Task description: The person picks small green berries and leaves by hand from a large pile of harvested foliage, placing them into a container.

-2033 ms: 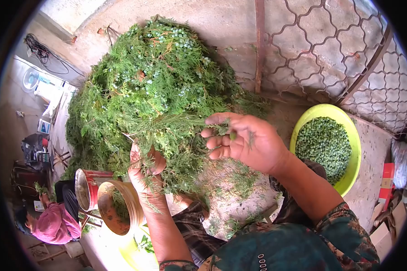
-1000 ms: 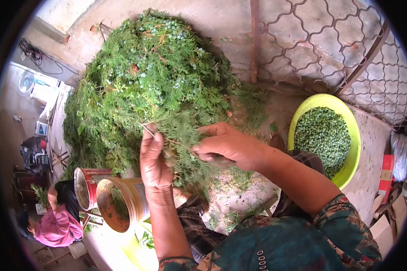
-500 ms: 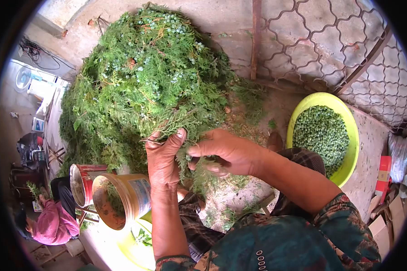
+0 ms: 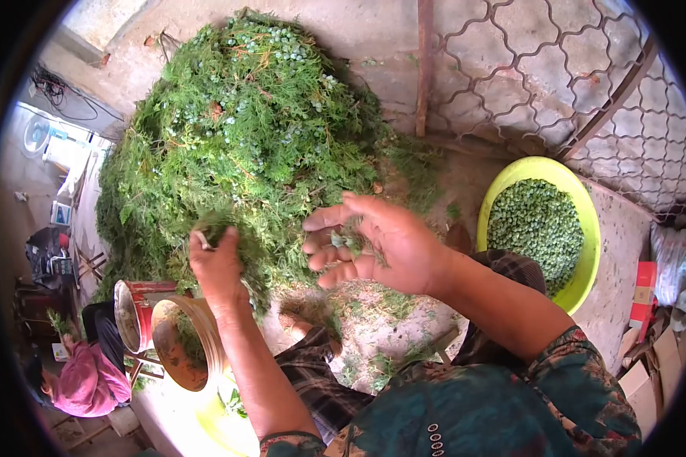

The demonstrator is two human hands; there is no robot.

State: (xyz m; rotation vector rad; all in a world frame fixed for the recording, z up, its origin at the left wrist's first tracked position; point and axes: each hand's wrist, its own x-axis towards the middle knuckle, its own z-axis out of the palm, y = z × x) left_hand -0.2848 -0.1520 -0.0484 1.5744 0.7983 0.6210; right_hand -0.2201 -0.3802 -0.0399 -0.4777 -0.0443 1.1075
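Observation:
My left hand [image 4: 219, 268] is closed round the stem of a leafy green conifer sprig [image 4: 218, 227], a little blurred, at the near side of the big pile of cut branches. To its right, my right hand [image 4: 404, 247] is turned palm up, its fingers loosely curled and apart. A few pale green berry-like cones [image 4: 348, 239] and bits of leaf lie cupped in it. The heap of conifer branches [image 4: 244, 145] is dotted with bluish-green cones. On the right, a yellow-green basin [image 4: 593, 236] holds many loose green cones [image 4: 537, 232].
An orange-tan bucket [image 4: 215, 346] and a red bucket [image 4: 122, 316] lean open at lower left, above a yellow tub [image 4: 213, 426]. Another person in a pink top [image 4: 91, 377] sits at far left. A metal lattice [image 4: 533, 68] stands behind the basin; cardboard [image 4: 640, 388] lies at right.
My hands have moved apart. The left has swung left with the sprig; the right has turned palm up and loosened, showing cones in it.

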